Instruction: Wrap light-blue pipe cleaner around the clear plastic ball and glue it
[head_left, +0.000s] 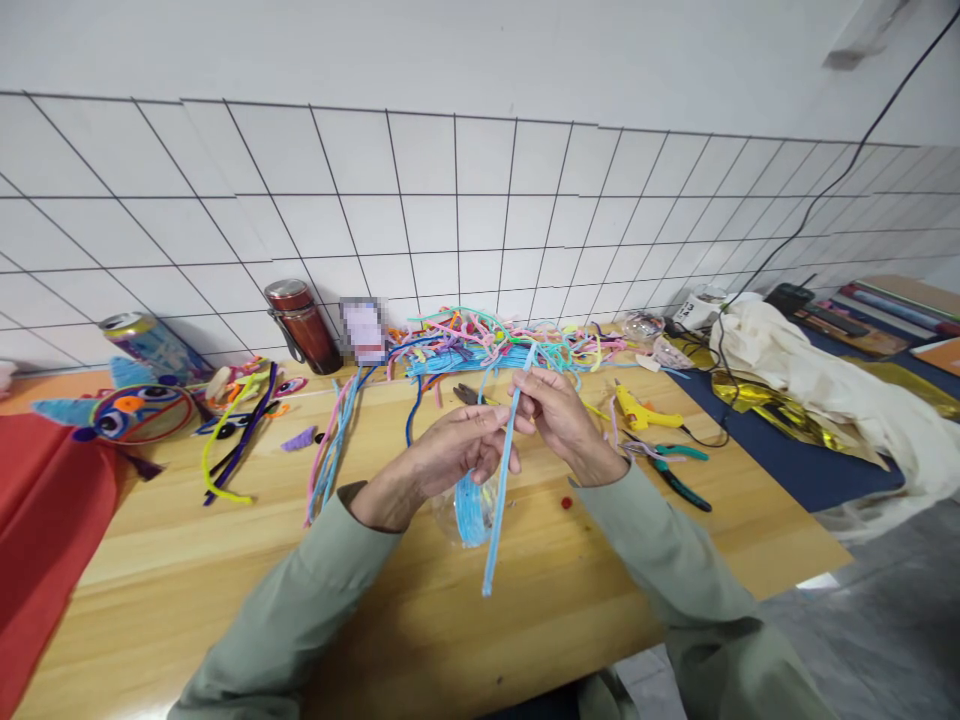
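My right hand pinches a light blue pipe cleaner strip near its upper end. The strip looks like lengths laid side by side, and it hangs slanting down toward me. My left hand has its thumb and fingers closed about the same strip, just below the right fingertips; its other fingers are loosely curled. Under my hands, on the table, lies a clear rounded plastic piece with a blue pipe cleaner band around it, partly hidden by the left hand.
Behind lies a heap of colourful pipe cleaners. Pliers with teal handles and a yellow glue gun with its cord are at right. A brown flask, a can and a decorated mask-like piece stand left.
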